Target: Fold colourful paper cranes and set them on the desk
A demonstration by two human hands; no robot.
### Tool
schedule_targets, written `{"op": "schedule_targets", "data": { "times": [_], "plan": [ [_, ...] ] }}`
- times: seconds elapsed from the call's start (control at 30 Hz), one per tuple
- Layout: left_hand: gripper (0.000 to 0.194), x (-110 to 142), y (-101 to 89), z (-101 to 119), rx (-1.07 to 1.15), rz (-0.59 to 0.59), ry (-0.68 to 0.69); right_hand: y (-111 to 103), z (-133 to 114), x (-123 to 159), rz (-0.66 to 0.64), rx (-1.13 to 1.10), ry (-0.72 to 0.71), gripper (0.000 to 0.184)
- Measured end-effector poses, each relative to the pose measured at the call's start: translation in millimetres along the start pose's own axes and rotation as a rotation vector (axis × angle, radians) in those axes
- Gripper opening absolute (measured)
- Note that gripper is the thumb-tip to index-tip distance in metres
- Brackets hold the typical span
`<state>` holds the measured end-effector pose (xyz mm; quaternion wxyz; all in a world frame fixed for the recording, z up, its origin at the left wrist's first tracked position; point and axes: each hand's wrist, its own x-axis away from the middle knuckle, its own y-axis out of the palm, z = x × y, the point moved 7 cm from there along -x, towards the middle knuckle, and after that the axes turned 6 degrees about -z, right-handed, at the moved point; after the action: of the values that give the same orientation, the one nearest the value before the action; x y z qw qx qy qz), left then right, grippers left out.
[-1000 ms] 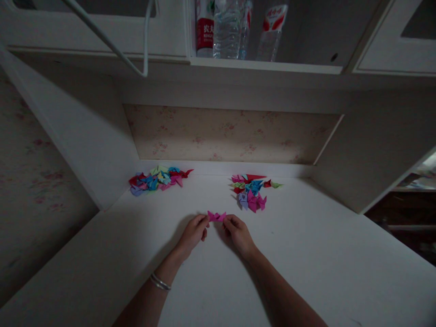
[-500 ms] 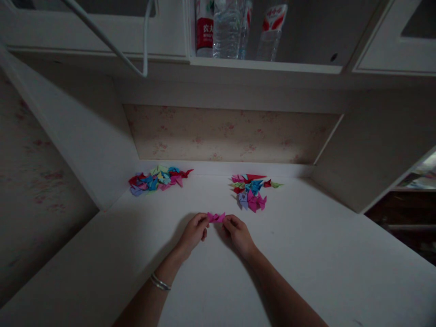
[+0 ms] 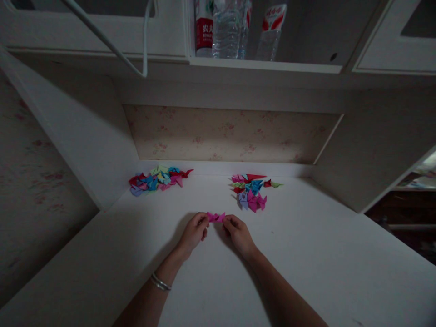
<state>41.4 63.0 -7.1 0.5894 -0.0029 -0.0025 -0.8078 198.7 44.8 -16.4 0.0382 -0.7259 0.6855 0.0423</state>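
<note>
A small pink folded-paper figure is stretched between my two hands, a little above the white desk. My left hand pinches its left end, and my right hand pinches the right end. Both sets of fingers are closed, and the fingertips partly cover the paper. Just beyond my right hand lies a pile of colourful folded-paper figures, with a pink and a lilac one nearest. Another heap of folded-paper figures rests at the desk's back left. A silver bracelet circles my left wrist.
The white desk runs back to a low ledge and a floral wall panel. Overhead, a shelf holds several plastic bottles. A pale cable hangs at upper left. Side panels close in the desk.
</note>
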Motion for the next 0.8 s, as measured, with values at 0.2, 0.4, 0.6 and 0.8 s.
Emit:
{"op": "schedule_targets", "data": {
  "times": [0.2,0.4,0.6,0.8],
  "plan": [
    [0.033,-0.8,-0.9,-1.7,0.015,-0.004,0.015,0.0,0.8,-0.1,0.008,0.004,0.006,0.025],
    [0.035,-0.5,-1.2,-1.4,0.009,0.012,-0.001,0.1,-1.8,0.5,0.005,0.016,-0.003,0.026],
    [0.036,0.8,-0.2,1.6,0.016,0.021,-0.011,-0.2,0.3,-0.7,0.005,0.019,0.006,0.027],
    [0.036,0.9,-1.2,1.2,0.022,0.038,-0.017,1.2,0.8,-0.7,-0.001,-0.015,0.009,0.025]
  ]
}}
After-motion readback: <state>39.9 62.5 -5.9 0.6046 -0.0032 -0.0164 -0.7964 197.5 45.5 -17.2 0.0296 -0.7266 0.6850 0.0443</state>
